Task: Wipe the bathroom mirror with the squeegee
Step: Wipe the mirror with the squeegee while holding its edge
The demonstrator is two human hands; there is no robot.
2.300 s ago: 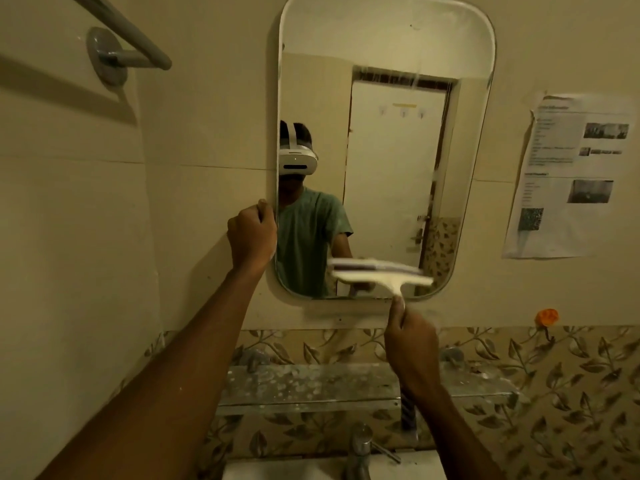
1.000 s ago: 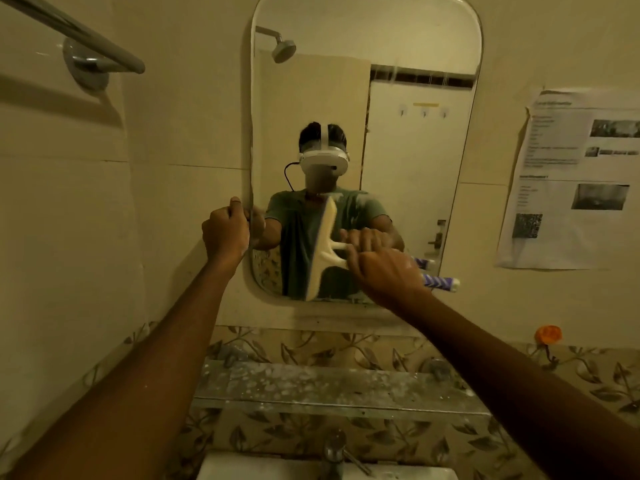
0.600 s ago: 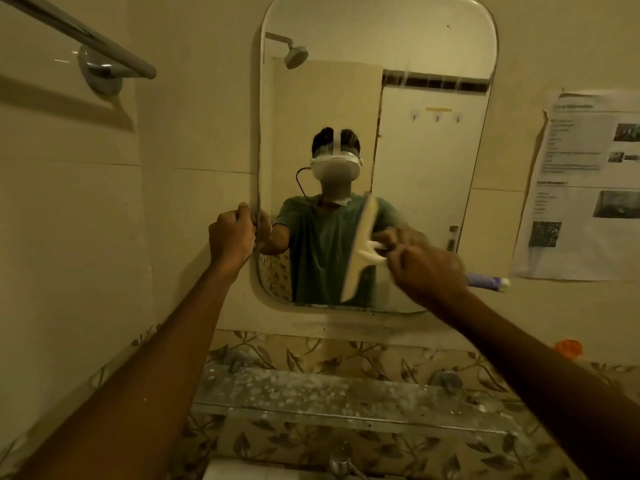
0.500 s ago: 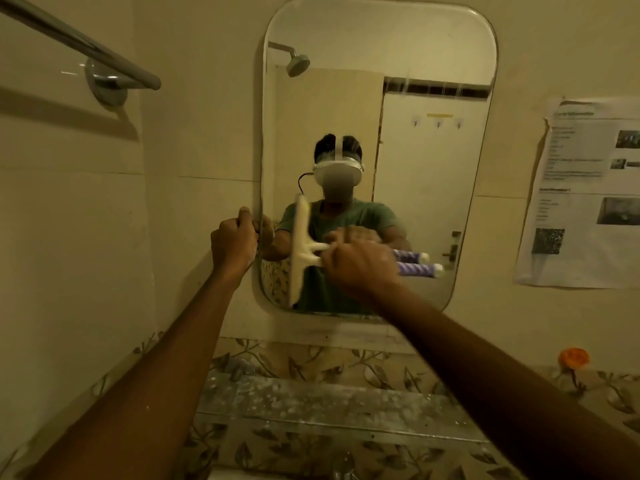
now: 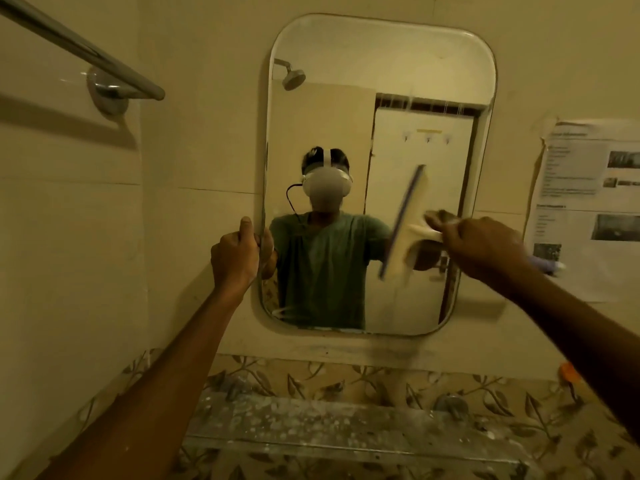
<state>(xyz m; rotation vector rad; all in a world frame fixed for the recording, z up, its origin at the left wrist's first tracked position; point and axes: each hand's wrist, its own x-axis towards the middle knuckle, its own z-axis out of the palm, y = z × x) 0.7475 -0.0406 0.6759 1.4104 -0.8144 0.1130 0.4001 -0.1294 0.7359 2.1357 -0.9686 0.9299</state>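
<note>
A tall mirror (image 5: 381, 81) with rounded corners hangs on the cream wall ahead. My left hand (image 5: 234, 255) grips its left edge at mid height, thumb up. My right hand (image 5: 483, 242) holds the cream squeegee (image 5: 405, 233) by its handle, whose purple striped end sticks out to the right of my hand. The blade stands nearly upright, leaning slightly right, against the glass in the mirror's lower right part. The squeegee is blurred by motion. The mirror reflects a person in a green shirt with a headset.
A metal towel bar (image 5: 86, 53) juts from the left wall at upper left. A printed paper sheet (image 5: 588, 202) is stuck to the wall right of the mirror. Below runs a speckled glass shelf (image 5: 346, 431) on leaf-patterned tiles, with an orange hook (image 5: 568, 372) at right.
The squeegee has swept from the mirror's left part to its right part, blade staying upright. My left hand has kept its grip on the mirror's edge. The view shifted slightly.
</note>
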